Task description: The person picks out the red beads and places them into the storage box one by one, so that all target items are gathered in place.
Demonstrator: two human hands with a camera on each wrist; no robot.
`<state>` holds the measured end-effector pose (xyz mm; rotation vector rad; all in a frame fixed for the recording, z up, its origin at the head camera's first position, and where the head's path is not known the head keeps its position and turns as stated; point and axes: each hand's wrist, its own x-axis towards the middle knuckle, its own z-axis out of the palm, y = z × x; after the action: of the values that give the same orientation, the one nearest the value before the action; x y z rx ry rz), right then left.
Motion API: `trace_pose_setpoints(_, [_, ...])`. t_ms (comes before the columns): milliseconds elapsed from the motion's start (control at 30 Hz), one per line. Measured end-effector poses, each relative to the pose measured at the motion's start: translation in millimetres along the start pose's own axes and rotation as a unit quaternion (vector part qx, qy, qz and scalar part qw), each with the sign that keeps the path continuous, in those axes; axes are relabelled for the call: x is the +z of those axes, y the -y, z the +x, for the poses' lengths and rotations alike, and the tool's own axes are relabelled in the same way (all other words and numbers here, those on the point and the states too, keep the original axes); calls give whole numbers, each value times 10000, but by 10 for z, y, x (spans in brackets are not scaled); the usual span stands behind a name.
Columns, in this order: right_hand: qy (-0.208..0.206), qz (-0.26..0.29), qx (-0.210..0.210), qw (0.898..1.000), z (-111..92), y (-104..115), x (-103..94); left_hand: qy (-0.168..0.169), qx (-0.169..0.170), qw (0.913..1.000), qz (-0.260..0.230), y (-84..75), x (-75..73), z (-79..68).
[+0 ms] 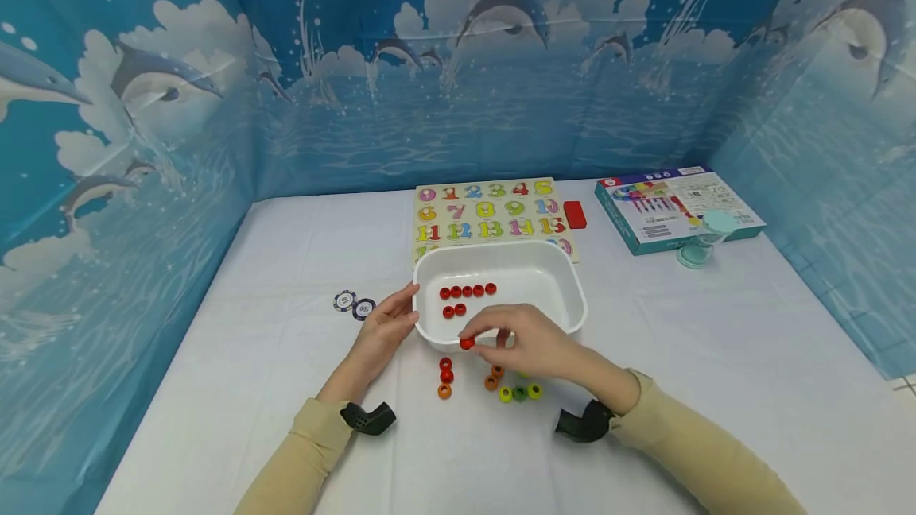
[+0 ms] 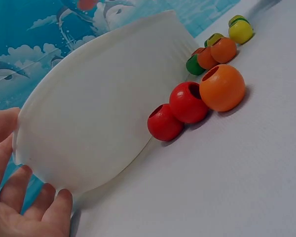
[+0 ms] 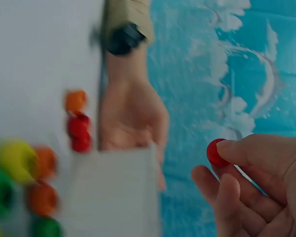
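My right hand [image 1: 525, 338] pinches a red bead [image 1: 467, 343] between thumb and fingertips, over the near rim of a white plastic tub [image 1: 576, 292]. In the right wrist view the same red bead [image 3: 218, 152] shows at the fingertips. Inside the tub lie several red beads [image 1: 467, 291] in a row of several and a row of two. My left hand [image 1: 381, 334] rests its fingers against the tub's left end; in the left wrist view fingertips touch the outer wall [image 2: 98, 108]. Before the tub stand two red beads [image 2: 189, 102] and an orange bead [image 2: 223, 88].
More orange beads [image 1: 491, 382], yellow beads [image 1: 535, 391] and a green bead [image 1: 520, 393] sit below the right hand. Behind the tub lies a number board [image 1: 472, 211], beside a red block [image 1: 575, 214]. Two chips [image 1: 354, 305], a box [image 1: 676, 205] and a teal-ended hourglass-shaped item [image 1: 704, 241] lie farther off.
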<state>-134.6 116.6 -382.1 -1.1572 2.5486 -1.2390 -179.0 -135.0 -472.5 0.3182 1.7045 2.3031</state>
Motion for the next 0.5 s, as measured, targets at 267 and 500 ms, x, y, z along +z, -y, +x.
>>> trace_pose_setpoints(267, [69,529,476,9974,490,-159,-457,-52,-43,10000,20,-20,3,10])
trace_pose_setpoints(500, [851,701,955,9893,857,-424,-506,-18,-136,9999,-11,-63,19,-2])
